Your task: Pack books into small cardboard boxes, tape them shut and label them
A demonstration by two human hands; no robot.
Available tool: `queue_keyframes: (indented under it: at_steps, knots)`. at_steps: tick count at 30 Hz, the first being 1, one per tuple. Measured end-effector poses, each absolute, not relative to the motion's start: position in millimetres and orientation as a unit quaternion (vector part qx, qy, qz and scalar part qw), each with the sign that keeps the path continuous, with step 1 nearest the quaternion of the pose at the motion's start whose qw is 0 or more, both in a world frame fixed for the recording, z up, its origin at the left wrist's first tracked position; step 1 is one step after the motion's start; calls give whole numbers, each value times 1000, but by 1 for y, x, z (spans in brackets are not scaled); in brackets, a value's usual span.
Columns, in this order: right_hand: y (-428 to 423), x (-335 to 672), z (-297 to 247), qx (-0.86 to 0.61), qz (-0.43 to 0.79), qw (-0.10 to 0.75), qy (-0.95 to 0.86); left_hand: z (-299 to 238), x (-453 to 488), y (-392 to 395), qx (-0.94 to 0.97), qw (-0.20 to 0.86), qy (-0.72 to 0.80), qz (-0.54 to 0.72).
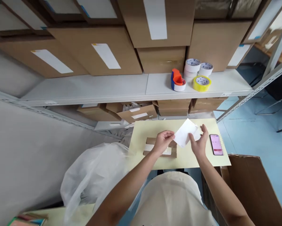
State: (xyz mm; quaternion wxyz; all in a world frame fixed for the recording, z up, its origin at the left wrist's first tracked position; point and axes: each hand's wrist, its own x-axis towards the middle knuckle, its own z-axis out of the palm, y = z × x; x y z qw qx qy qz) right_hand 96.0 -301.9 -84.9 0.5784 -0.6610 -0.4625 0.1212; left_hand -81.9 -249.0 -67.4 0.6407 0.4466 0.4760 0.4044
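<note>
A small white sheet of paper (184,134) is held tilted above the pale yellow table (141,127). My left hand (164,141) pinches its left corner between thumb and fingertips. On the other side, my right hand (199,142) has its thumb against the sheet's right part, with the fingers bent around behind that edge. Partly under my left hand lies a flat brown cardboard box (174,151) with white strips across its top. What is printed on the sheet, if anything, cannot be made out.
A phone (216,145) lies at the table's right. On the shelf (96,88) ahead are an orange-blue tape dispenser (177,80), white tape rolls (192,66), a yellow tape roll (201,83) and cardboard boxes (108,53). A plastic bag (96,172) bulges left; an open carton (254,188) stands right.
</note>
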Motion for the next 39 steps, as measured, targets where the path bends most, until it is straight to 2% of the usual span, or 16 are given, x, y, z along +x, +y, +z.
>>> queue_keyframes:
  at_steps: [2, 6, 12, 18, 27, 33, 39]
  knots:
    - [-318, 67, -68, -639, 32, 529, -558, -64, -95, -261, 449, 625, 468, 434]
    - [-342, 10, -43, -555, 41, 446, -700, -48, -123, -286, 438, 665, 402, 451]
    - [-365, -39, -31, -540, 61, 535, -647, -38, -165, -327, 287, 792, 296, 451]
    - [-382, -66, -22, -528, 122, 581, -608, -27, -190, -342, 292, 806, 266, 440]
    - [-378, -66, -16, -489, 166, 593, -618, -20, -193, -343, 378, 748, 290, 461]
    - [-371, -48, -20, -476, 217, 583, -621, -15, -179, -339, 495, 634, 322, 500]
    - [-359, -25, -29, -500, 361, 548, -566, -16, -164, -337, 605, 524, 379, 465]
